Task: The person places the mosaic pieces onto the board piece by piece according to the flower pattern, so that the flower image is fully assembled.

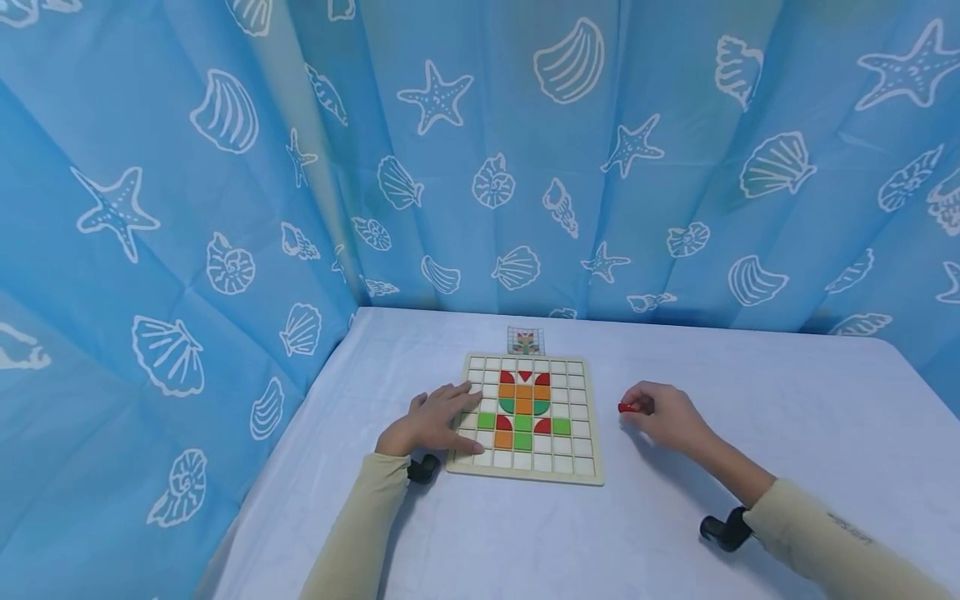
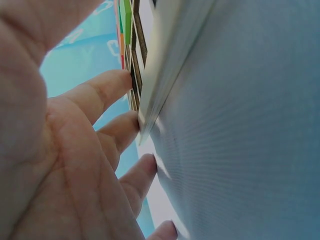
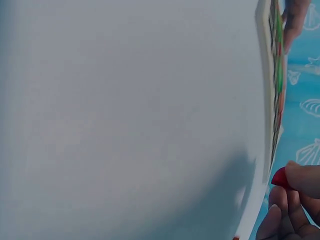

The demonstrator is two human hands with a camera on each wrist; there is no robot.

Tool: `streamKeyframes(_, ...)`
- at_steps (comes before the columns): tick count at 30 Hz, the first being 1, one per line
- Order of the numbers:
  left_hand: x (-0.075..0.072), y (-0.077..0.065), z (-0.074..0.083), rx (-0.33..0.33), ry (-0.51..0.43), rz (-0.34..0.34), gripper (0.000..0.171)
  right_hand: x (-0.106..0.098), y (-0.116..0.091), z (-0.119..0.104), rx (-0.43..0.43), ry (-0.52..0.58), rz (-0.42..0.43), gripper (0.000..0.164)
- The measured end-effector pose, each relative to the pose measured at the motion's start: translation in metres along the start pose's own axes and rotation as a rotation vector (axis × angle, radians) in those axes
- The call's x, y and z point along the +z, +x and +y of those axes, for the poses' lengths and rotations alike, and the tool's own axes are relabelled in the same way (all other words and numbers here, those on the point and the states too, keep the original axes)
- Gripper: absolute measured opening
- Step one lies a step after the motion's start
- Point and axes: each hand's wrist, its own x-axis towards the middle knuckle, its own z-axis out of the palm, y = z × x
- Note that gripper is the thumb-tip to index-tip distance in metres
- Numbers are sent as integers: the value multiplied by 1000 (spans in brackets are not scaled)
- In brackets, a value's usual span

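Observation:
My right hand [image 1: 669, 414] pinches a small red tile [image 3: 281, 178] with a curved edge between thumb and fingers, to the right of the board and above the table. A square wooden grid board [image 1: 525, 476] lies flat in the middle. Red, orange, teal and light green tiles [image 1: 523, 406] form a symmetric figure in its cells. My left hand [image 1: 435, 419] rests on the board's left edge with fingers spread. In the left wrist view, two fingertips [image 2: 131, 120] touch the frame and the others reach past it to the table.
A small printed card [image 1: 526, 341] with a coloured grid picture lies just behind the board. White cloth covers the table [image 1: 780, 417]. A blue curtain [image 1: 465, 167] with shell and starfish prints hangs behind and to the left. Each wrist wears a black camera [image 1: 725, 530].

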Motion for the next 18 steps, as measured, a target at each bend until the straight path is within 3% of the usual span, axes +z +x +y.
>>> streamKeyframes(5,0,0,0,-2,1,-4,93,11,6,-11,-24,52,10,18)
streamKeyframes(18,-1,-1,-1,1,1,3,93,36,16,-48,-53,164,-82,18)
